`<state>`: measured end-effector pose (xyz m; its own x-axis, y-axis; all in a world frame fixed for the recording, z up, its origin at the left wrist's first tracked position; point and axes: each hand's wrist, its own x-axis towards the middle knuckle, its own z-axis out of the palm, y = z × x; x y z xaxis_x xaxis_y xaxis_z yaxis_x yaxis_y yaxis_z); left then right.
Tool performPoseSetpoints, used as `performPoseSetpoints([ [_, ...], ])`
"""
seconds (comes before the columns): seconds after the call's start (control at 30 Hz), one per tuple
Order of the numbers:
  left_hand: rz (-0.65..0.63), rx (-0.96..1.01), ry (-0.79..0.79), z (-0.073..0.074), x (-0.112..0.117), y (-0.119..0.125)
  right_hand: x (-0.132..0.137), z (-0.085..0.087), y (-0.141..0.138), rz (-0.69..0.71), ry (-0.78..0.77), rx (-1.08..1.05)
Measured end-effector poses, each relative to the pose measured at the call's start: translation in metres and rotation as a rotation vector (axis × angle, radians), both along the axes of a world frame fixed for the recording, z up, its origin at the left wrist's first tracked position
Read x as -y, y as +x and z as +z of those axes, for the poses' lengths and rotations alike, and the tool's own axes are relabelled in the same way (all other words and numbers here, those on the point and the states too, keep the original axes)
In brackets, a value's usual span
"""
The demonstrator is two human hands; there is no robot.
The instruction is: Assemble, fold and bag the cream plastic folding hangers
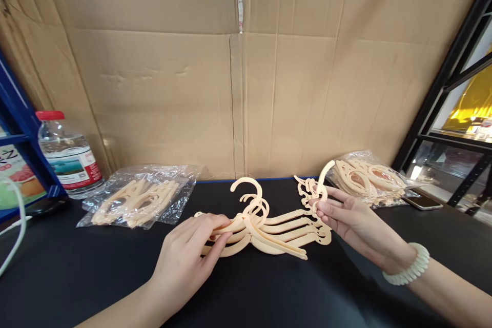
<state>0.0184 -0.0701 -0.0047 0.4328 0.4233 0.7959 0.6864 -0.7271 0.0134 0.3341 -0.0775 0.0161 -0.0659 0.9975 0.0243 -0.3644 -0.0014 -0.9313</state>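
Note:
Several cream plastic clothes hangers [277, 250] lie overlapped in the middle of the black table, their curved hooks pointing up and away. The fingers and thumb of my left hand [184, 248] are closed on the left arm of the top hanger. To the right, my right hand [355, 220] pinches a cream hanger hook [323, 182] between thumb and fingers, held upright. Just beyond those fingertips are more cream hanger parts [305, 184], partly hidden by the hook. Whether they are joined to it I cannot tell. A pale beaded bracelet circles my right wrist.
Clear plastic bags of hanger parts lie at the left [134, 200] and the back right [365, 177]. A phone [423, 201] rests by the right bag. A red-capped bottle [69, 156] stands far left, near a white cable [19, 220]. Cardboard [161, 87] walls the back.

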Motion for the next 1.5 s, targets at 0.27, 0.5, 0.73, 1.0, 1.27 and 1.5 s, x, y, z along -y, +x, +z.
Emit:
performPoseSetpoints([
  [0.27,-0.008,0.008,0.030,0.002,-0.002,0.002,0.007,-0.003,-0.004,0.098,-0.008,0.072],
  [0.5,-0.034,-0.030,0.043,0.002,0.000,0.002,0.007,-0.006,-0.005,0.194,0.019,0.061],
  [0.73,-0.031,-0.048,0.043,0.003,0.002,0.000,0.019,0.008,-0.012,0.291,-0.037,0.066],
  [1.0,0.000,0.060,0.014,-0.002,0.002,0.001,0.024,0.005,-0.014,0.176,0.072,0.215],
  [1.27,-0.007,0.169,-0.067,-0.005,0.004,0.002,0.018,0.009,-0.009,0.382,-0.136,0.021],
  [1.5,-0.001,0.152,-0.036,-0.002,0.007,0.005,0.019,0.006,-0.008,0.456,-0.148,-0.006],
])
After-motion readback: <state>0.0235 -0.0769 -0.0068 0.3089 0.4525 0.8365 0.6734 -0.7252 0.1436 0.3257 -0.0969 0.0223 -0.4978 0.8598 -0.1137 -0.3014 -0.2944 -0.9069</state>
